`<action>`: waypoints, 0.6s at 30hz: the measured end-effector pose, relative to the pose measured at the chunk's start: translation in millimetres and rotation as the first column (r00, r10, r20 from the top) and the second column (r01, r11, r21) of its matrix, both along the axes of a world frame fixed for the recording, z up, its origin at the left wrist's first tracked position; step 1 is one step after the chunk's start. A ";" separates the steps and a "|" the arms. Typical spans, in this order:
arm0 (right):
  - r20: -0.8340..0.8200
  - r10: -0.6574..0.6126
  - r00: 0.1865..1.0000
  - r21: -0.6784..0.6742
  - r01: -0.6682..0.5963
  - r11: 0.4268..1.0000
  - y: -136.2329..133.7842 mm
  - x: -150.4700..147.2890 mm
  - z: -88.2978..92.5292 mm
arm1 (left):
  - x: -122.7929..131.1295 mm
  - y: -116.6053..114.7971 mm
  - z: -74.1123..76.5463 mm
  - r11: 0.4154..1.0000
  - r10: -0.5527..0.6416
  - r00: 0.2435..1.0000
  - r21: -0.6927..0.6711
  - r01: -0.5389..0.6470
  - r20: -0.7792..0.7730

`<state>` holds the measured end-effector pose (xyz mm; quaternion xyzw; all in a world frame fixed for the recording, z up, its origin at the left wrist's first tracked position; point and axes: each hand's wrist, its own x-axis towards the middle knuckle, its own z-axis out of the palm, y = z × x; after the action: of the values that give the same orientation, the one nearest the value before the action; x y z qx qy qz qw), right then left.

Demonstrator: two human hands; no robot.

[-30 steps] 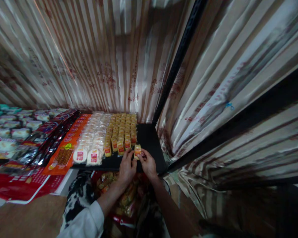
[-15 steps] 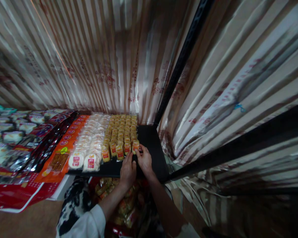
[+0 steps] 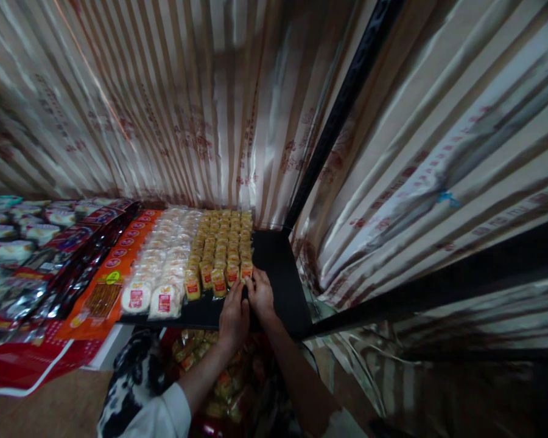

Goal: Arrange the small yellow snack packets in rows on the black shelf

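Rows of small yellow snack packets with red labels stand on a black shelf. My right hand rests its fingers on the front packet of the rightmost row, holding it in place. My left hand lies beside it, its fingertips touching the front packets of the neighbouring row; its fingers are bent with nothing gripped. A bag of more yellow packets sits below the shelf, between my arms.
White round packets with red labels lie left of the yellow rows, then orange packets and dark packets. A striped curtain hangs behind. A black post rises at the shelf's right corner.
A second ago both hands held one yellow packet in front of the shelf. They pushed it forward into the front of the rightmost row, where it now stands.
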<state>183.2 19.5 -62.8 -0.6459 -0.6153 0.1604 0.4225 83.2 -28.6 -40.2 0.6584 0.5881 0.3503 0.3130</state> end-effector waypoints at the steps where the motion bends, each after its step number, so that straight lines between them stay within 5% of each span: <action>1: 0.021 -0.021 1.000 0.008 0.021 1.000 0.0 -0.9 -1.5 | -0.2 0.1 -1.0 1.000 0.005 1.000 -0.004 -0.005 0.008; 10: 0.105 -0.054 0.993 -0.002 0.054 0.999 2.5 -4.5 -5.3 | -1.2 1.0 -2.4 1.000 0.000 0.999 -0.004 0.000 -0.036; 18: -0.088 -0.053 0.995 -0.029 0.051 0.998 -4.2 -2.1 2.1 | -3.4 -6.1 3.7 1.000 0.007 1.000 -0.012 -0.007 -0.022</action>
<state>181.1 15.3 -60.6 -0.6596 -0.5767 0.1862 0.4446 79.9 -34.7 -36.5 0.6583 0.5957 0.3407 0.3093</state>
